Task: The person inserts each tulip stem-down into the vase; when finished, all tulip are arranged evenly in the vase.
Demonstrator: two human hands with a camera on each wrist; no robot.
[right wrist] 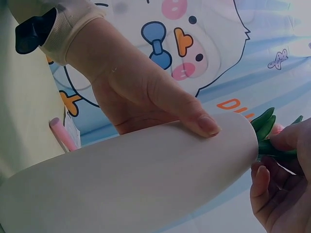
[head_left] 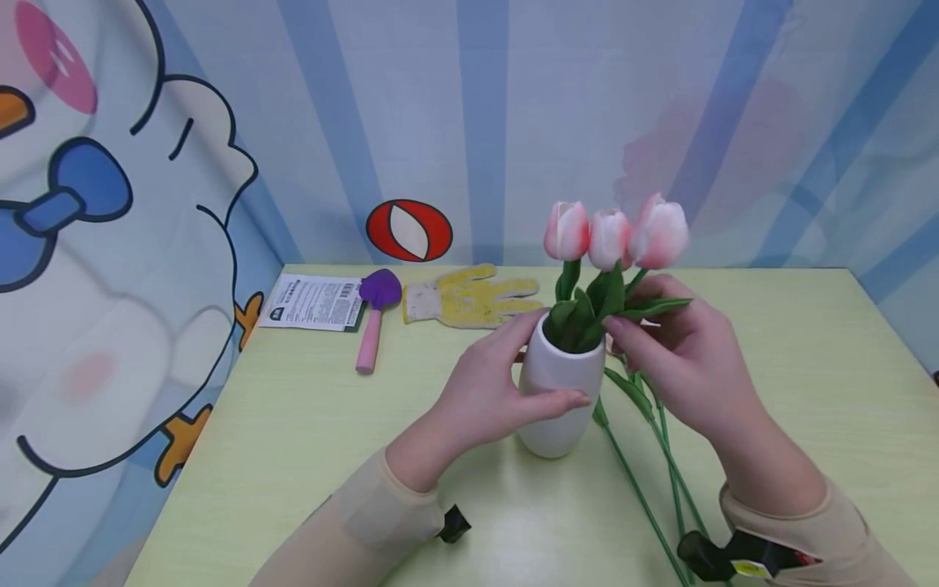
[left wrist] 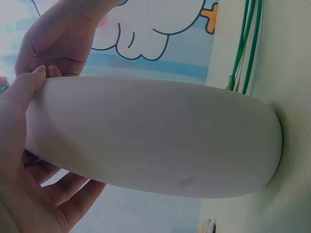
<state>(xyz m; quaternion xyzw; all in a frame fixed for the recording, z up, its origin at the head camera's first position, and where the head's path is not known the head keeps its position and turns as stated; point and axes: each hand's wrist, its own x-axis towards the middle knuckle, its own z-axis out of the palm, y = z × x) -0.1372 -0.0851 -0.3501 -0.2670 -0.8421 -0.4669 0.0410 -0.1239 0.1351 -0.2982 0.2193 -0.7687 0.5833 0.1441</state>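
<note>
Fingers of the left hand (head_left: 487, 387) curled round the upper vase (head_left: 561, 399); the right hand's (head_left: 693, 359) thumb and fingertips pinched greenery at its mouth. Pale table (head_left: 257, 489) beneath, with the white vase standing on it right of centre, near upright. Judged it stiff, smooth, perhaps slippery and breakable; best taken round the body, full grasp. Weight: couldn't tell. Pink tulips (head_left: 610, 240) rose from it, likely light, softer at the petals, safer by the stem. Leafy stems (head_left: 631, 393) lay beside. Farther back: yellow glove (head_left: 469, 297), printed packet (head_left: 311, 302), small trowel (head_left: 370, 334).
</note>
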